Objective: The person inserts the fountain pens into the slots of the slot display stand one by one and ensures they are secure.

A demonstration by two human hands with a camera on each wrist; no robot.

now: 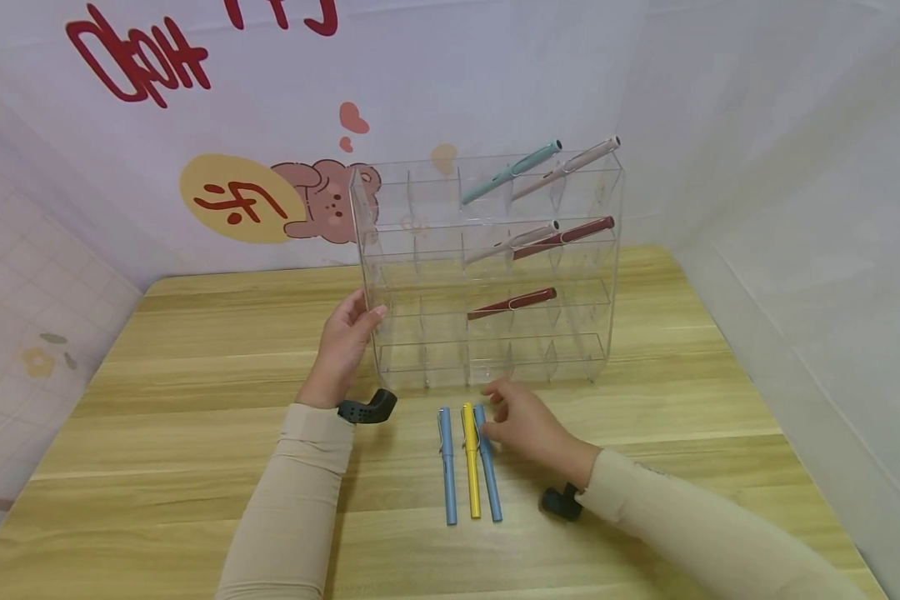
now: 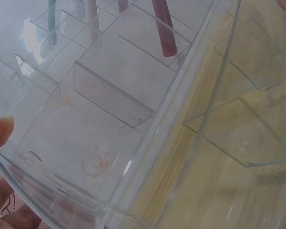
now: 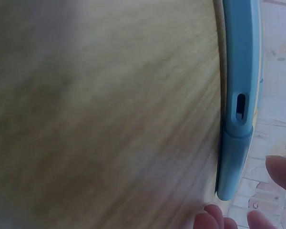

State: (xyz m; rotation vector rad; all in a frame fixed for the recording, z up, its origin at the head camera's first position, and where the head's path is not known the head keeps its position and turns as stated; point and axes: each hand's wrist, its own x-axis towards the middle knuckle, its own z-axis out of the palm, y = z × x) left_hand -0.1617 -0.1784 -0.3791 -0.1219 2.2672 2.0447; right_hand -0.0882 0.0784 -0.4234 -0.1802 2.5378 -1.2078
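My left hand (image 1: 342, 343) grips the left side panel of a clear acrylic pen rack (image 1: 442, 364), thumb and fingers on either side of the panel in the left wrist view. Below the rack lie a left blue pen (image 1: 448, 483), a yellow pen (image 1: 472, 479) and a right blue pen (image 1: 492, 490). Beside the right blue pen's capped end is my right hand (image 1: 528, 423), fingers loosely bent. In the right wrist view, its thumb (image 3: 282, 172) stands apart from the blue pen (image 3: 240, 62); whether a fingertip touches the pen I cannot tell.
In the rack's upper tier are a teal pen (image 1: 512, 172) and a pale pen (image 1: 566, 169). A second pale pen (image 1: 512, 243) and a dark red pen (image 1: 564, 238) sit below. Another dark red pen (image 1: 512, 303) lies lower. Behind the wooden table (image 1: 195, 400) hangs a printed cloth (image 1: 495, 75).
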